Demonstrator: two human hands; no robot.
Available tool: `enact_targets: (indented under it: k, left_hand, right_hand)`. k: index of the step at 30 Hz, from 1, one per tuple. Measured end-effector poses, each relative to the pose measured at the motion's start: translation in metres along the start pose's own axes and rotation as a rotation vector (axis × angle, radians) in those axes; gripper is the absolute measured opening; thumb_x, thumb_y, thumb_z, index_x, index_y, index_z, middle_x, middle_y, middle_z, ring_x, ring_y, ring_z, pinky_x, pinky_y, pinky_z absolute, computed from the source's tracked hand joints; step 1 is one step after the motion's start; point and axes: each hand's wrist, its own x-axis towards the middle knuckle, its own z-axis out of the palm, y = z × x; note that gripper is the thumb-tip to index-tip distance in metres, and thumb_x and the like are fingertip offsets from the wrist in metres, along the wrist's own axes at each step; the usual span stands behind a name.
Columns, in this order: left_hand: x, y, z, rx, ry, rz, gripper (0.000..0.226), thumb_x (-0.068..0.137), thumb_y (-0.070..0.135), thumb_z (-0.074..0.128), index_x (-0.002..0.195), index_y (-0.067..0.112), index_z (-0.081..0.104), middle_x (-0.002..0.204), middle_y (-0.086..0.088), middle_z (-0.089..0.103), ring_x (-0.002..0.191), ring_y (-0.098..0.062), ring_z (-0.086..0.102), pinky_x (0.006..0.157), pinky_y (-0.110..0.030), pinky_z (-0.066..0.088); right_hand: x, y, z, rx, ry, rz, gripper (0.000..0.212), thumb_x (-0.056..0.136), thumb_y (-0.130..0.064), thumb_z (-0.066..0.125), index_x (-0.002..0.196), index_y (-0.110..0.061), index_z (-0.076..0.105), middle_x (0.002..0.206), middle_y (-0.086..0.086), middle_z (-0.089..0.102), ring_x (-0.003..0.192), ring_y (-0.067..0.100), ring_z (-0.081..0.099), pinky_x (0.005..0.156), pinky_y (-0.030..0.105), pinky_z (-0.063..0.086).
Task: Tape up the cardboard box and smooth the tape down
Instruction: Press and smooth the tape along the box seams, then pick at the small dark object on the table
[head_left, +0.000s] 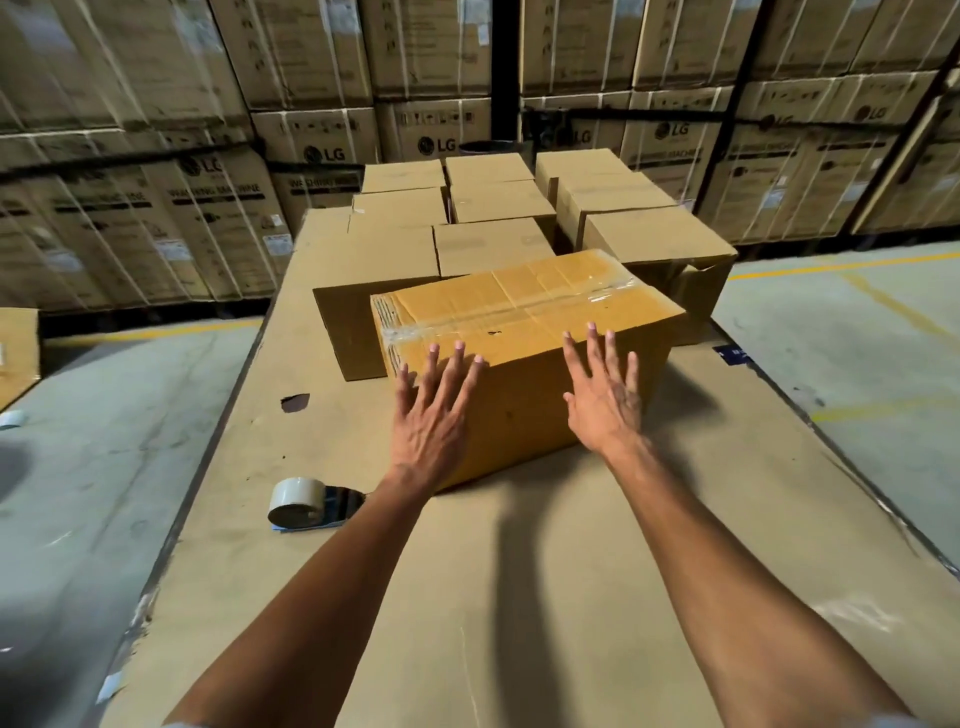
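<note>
The cardboard box (524, 332) is sitting on the worktop (519, 571), just in front of a cluster of other boxes (488, 218). Clear tape (519, 312) is already running along its top seam and wrinkling at both ends. The left hand (431, 410) and right hand (602, 400) are lying flat against the near side, each grip spread and holding nothing. The tape roll (296, 501) is lying aside, so taping looks finished; smoothing the ends probably remains.

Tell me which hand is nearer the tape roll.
Left. The left hand rests on the box just above the tape roll; the right hand is farther right.
</note>
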Motion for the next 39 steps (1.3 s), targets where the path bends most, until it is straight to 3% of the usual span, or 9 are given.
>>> enact_targets:
  k: [3, 8, 14, 20, 27, 31, 39]
  left_hand:
    - [0.012, -0.006, 0.009, 0.055, -0.004, -0.051, 0.117, 0.092, 0.017, 0.071, 0.173, 0.027, -0.012, 0.18, -0.009, -0.023, 0.166, -0.037, -0.021, 0.13, -0.064, -0.012]
    - [0.025, -0.033, 0.028, 0.12, -0.07, -0.121, 0.139, 0.083, 0.028, 0.09, 0.171, 0.03, -0.017, 0.179, -0.012, -0.025, 0.165, -0.041, -0.022, 0.131, -0.068, -0.002]
    - [0.038, -0.039, 0.034, 0.161, -0.109, -0.129, 0.128, 0.093, 0.033, 0.08, 0.17, 0.03, -0.022, 0.177, -0.013, -0.03, 0.162, -0.044, -0.028, 0.13, -0.07, -0.007]
    - [0.055, -0.048, 0.03, 0.147, -0.226, -0.122, 0.124, 0.097, 0.01, 0.062, 0.157, 0.027, -0.045, 0.168, -0.016, -0.046, 0.149, -0.046, -0.05, 0.128, -0.072, -0.01]
    - [0.041, -0.044, 0.026, 0.01, -0.167, -0.122, 0.126, 0.086, -0.001, 0.065, 0.168, 0.029, -0.025, 0.173, -0.015, -0.038, 0.16, -0.042, -0.033, 0.13, -0.069, -0.006]
    - [0.008, -0.042, 0.027, -0.048, -0.129, -0.068, 0.12, 0.085, 0.001, 0.064, 0.172, 0.029, -0.014, 0.176, -0.013, -0.033, 0.164, -0.037, -0.027, 0.133, -0.063, -0.002]
    - [-0.084, -0.081, 0.047, -0.082, -0.332, -0.186, 0.1, 0.1, 0.026, 0.064, 0.174, 0.024, -0.004, 0.179, -0.014, -0.02, 0.168, -0.036, -0.011, 0.132, -0.058, -0.003]
  right_hand:
    - [0.014, 0.0, 0.012, 0.019, -0.007, -0.008, 0.115, 0.099, -0.021, 0.064, 0.158, -0.033, -0.035, 0.171, 0.011, -0.03, 0.158, 0.037, -0.021, 0.129, 0.064, 0.002]
    - [0.025, -0.015, 0.033, 0.047, 0.048, -0.039, 0.126, 0.089, -0.013, 0.071, 0.161, -0.034, -0.029, 0.172, 0.009, -0.029, 0.158, 0.042, -0.02, 0.128, 0.065, -0.001]
    - [0.037, -0.018, 0.049, 0.087, 0.045, -0.063, 0.132, 0.079, -0.003, 0.072, 0.162, -0.031, -0.028, 0.17, 0.009, -0.035, 0.158, 0.042, -0.023, 0.127, 0.066, 0.011]
    - [0.047, -0.024, 0.045, 0.076, 0.012, -0.058, 0.136, 0.08, -0.011, 0.077, 0.16, -0.03, -0.031, 0.167, 0.01, -0.04, 0.156, 0.042, -0.028, 0.127, 0.067, 0.011]
    - [0.035, -0.034, 0.037, 0.087, -0.035, -0.012, 0.133, 0.084, -0.009, 0.072, 0.157, -0.03, -0.038, 0.163, 0.011, -0.047, 0.155, 0.041, -0.029, 0.128, 0.065, 0.004]
    - [0.022, -0.05, 0.036, 0.142, -0.013, -0.021, 0.123, 0.087, -0.002, 0.064, 0.161, -0.026, -0.031, 0.167, 0.01, -0.039, 0.157, 0.033, -0.026, 0.13, 0.057, -0.004]
    - [-0.021, -0.126, 0.071, 0.16, -0.121, -0.245, 0.084, 0.104, -0.014, 0.048, 0.168, -0.017, -0.005, 0.175, 0.001, -0.013, 0.163, 0.02, -0.008, 0.132, 0.047, 0.001]
